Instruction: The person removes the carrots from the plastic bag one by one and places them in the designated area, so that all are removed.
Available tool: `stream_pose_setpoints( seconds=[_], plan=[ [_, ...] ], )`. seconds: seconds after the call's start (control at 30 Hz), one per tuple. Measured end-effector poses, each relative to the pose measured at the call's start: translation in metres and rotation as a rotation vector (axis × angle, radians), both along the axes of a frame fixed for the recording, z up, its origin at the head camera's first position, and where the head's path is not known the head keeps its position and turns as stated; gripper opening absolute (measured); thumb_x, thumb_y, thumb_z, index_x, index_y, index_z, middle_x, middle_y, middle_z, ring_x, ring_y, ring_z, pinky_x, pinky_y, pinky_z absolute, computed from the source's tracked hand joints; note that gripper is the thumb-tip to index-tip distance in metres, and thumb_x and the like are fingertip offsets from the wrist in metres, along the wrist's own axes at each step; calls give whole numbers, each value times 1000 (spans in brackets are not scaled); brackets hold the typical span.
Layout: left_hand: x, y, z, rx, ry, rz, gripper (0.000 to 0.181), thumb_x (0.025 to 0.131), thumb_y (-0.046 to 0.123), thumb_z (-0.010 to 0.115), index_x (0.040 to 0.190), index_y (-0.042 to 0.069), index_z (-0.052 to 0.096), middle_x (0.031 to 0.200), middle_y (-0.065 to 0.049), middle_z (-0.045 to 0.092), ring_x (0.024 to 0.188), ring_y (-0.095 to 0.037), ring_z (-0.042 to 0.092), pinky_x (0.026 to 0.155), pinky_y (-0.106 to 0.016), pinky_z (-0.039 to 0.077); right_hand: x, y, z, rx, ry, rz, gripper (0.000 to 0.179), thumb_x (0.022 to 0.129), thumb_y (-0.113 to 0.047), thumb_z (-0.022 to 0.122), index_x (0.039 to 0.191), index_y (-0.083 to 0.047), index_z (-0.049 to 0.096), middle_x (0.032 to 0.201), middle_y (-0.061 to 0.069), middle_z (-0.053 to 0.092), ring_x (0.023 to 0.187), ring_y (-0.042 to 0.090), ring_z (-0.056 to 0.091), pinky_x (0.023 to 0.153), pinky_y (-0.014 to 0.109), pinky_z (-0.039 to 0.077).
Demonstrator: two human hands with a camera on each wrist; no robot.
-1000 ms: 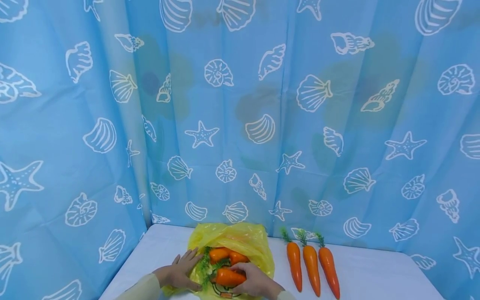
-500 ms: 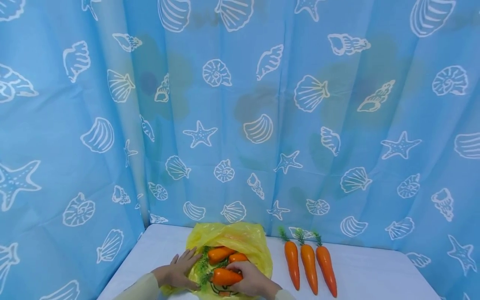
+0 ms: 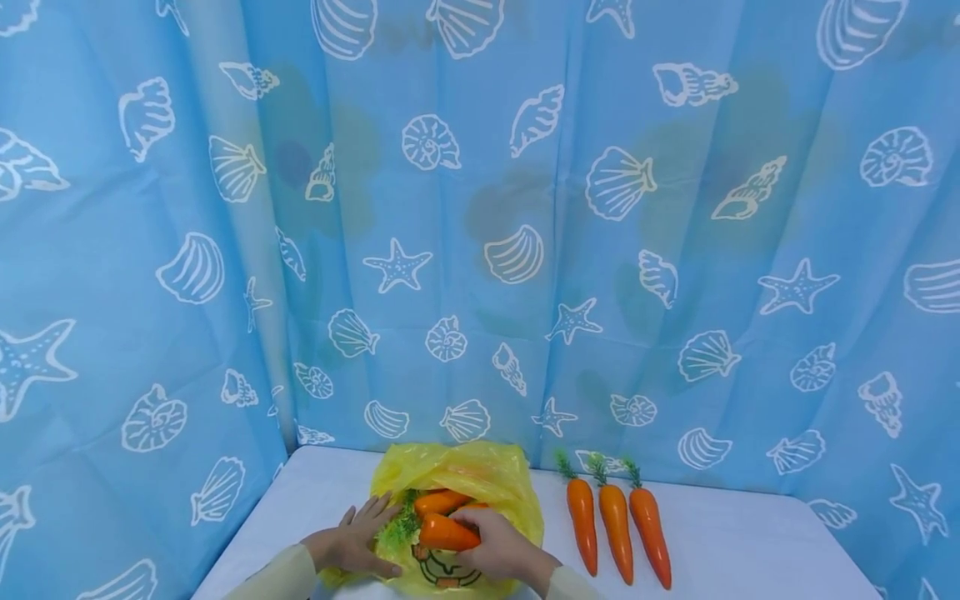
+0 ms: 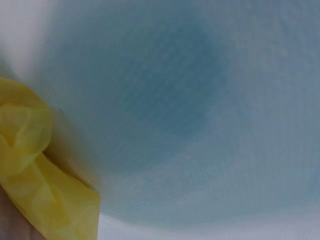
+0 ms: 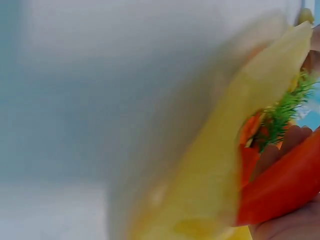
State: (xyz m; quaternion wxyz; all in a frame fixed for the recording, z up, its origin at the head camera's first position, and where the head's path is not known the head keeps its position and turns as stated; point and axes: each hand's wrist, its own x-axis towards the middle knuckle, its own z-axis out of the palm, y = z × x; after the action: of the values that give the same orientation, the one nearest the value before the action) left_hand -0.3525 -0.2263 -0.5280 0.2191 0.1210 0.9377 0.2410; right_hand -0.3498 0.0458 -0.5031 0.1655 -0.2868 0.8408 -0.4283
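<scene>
A yellow plastic bag (image 3: 487, 467) lies on the white table with its mouth toward me, orange carrots (image 3: 441, 501) with green leafy tops inside it. My right hand (image 3: 501, 546) grips one carrot (image 3: 447, 533) at the mouth, above a dark print on the bag. In the right wrist view, fingers and palm lie around this carrot (image 5: 287, 182), whose far part runs past the bag's edge. My left hand (image 3: 358, 540) rests with spread, straight fingers on the bag's left edge, beside the green leaves (image 3: 401, 527). Crumpled yellow plastic (image 4: 35, 165) shows in the left wrist view.
Three more carrots (image 3: 613, 533) lie side by side on the table to the right of the bag, leaves pointing away. A blue curtain (image 3: 450, 208) with white shell prints hangs behind and to the left of the white table (image 3: 735, 533).
The carrot in my right hand has risen a little and turned, uncovering more of the bag's print. My left hand stays on the bag's edge. The whole head view has shifted slightly.
</scene>
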Motion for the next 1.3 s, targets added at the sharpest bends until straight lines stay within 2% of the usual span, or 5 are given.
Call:
stream_pose_setpoints(
  seconds=[0.27, 0.37, 0.7, 1.13, 1.3],
  plan=[
    [4, 1, 0, -18, -42, 133, 113, 60, 65, 73, 147, 19, 17, 154, -16, 10, 136, -51, 4, 105, -68, 2, 7, -7, 15, -70, -1, 14, 34, 78, -12, 72, 111, -20, 63, 103, -9, 63, 86, 5, 56, 78, 27, 48],
    [6, 1, 2, -23, -35, 141, 115, 60, 64, 72, 147, 16, 15, 153, -18, 10, 136, -51, 4, 106, -68, 2, 8, -8, 18, -92, -15, 18, 34, 79, -13, 71, 111, -19, 63, 102, -9, 63, 85, 6, 56, 76, 27, 48],
    [-11, -5, -15, -32, -1, -8, 100, 66, 70, 63, 144, 19, 31, 152, -14, 21, 141, -40, 3, 108, -65, -5, 13, 0, 30, -140, -109, -7, 36, 83, -19, 69, 117, -18, 59, 110, -1, 62, 93, 14, 57, 81, 37, 50],
    [-6, -3, -7, -34, 47, -44, 101, 68, 68, 64, 146, 18, 25, 155, -14, 8, 141, -41, 4, 107, -66, -1, 10, 15, 38, -179, -141, -43, 38, 86, -25, 65, 122, -15, 56, 109, 2, 62, 89, 17, 57, 76, 34, 51],
    [-6, -3, -7, -21, 40, -48, 102, 67, 69, 63, 146, 18, 25, 155, -16, 7, 141, -41, 4, 107, -66, -2, 10, 22, 42, -158, -154, -88, 45, 84, -27, 67, 125, -14, 53, 106, 4, 62, 80, 18, 57, 66, 34, 49]
  ],
)
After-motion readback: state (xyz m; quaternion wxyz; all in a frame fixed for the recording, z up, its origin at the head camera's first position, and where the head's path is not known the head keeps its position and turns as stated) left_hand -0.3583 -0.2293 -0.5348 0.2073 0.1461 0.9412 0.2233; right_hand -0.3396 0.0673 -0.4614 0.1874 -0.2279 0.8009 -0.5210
